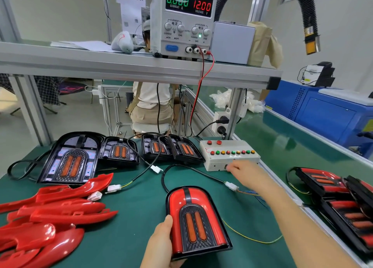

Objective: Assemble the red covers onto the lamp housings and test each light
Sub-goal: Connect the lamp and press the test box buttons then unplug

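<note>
An assembled lamp point(196, 221) with its red cover on lies on the green mat at centre front, its orange strips unlit. My left hand point(161, 241) grips its left edge, thumb on top. My right hand point(240, 170) reaches to the front face of the white test box point(228, 153) with coloured buttons; its fingertips are blurred at a switch there. The lamp's black cable ends in a white connector point(231, 186) below that hand. Several loose red covers point(50, 213) are piled at front left. Bare lamp housings point(70, 161) line the back of the mat.
A power supply point(183, 21) on the upper shelf reads 0.000 A and 12.00 V, with red and black leads running down. Finished lamps point(339, 203) are stacked at the right by the conveyor rail. Loose white connectors point(114, 188) lie mid-mat. A person sits behind the bench.
</note>
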